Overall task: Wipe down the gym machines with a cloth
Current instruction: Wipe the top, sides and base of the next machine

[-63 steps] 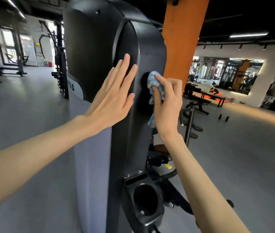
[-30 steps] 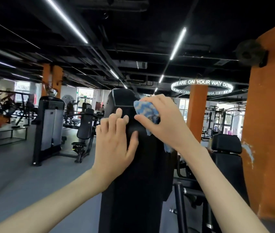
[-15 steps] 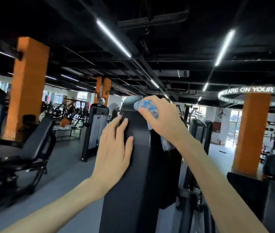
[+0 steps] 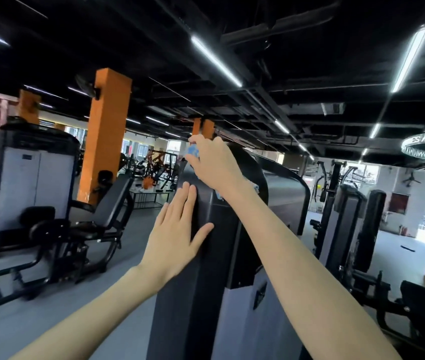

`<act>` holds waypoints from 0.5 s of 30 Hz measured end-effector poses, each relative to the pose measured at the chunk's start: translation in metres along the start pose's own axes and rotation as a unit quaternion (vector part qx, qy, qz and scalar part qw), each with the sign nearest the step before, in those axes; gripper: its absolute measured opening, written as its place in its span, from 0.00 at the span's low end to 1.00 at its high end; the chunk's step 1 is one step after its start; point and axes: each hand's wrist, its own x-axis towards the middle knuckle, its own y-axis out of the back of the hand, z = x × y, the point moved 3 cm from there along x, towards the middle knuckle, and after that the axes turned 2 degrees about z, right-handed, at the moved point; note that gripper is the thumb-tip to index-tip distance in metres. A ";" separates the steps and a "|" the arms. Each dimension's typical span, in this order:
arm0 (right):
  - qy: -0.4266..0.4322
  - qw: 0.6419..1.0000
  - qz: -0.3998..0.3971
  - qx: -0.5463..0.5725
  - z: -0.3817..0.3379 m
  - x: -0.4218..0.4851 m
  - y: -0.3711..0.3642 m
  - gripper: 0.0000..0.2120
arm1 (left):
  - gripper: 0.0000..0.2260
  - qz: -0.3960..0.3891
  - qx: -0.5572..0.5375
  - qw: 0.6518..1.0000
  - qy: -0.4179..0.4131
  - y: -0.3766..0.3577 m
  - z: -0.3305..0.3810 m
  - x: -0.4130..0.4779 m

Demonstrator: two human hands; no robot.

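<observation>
A tall black gym machine (image 4: 206, 268) with a grey lower panel rises right in front of me. My right hand (image 4: 214, 162) grips a blue and white cloth (image 4: 193, 152) and holds it against the machine's top left corner. Most of the cloth is hidden under the hand; a bit shows below the wrist. My left hand (image 4: 177, 235) lies flat on the black shroud lower down, fingers straight and together, thumb spread.
A seated machine with a black pad and grey weight cover (image 4: 34, 183) stands on the left. Orange pillars (image 4: 105, 131) rise behind it. More machines (image 4: 349, 222) crowd the right side. Grey floor (image 4: 37, 320) lies open at lower left.
My view swung up from the machine's side to its top. My right hand carried the cloth up to the top and across to the left corner. My left hand stayed flat on the shroud.
</observation>
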 end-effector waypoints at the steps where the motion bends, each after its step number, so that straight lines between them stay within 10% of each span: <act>1: -0.019 0.999 0.028 0.013 0.003 -0.009 0.003 0.15 | 0.37 -0.009 0.012 1.000 0.005 0.001 0.001 0.001; 5: -0.058 0.986 0.146 0.060 0.013 -0.057 0.009 0.10 | 0.39 -0.048 0.020 0.999 0.012 0.012 0.007 0.005; 15: -0.204 0.956 0.160 0.136 0.013 -0.106 0.013 0.12 | 0.38 -0.090 -0.023 0.996 0.008 0.021 0.015 0.005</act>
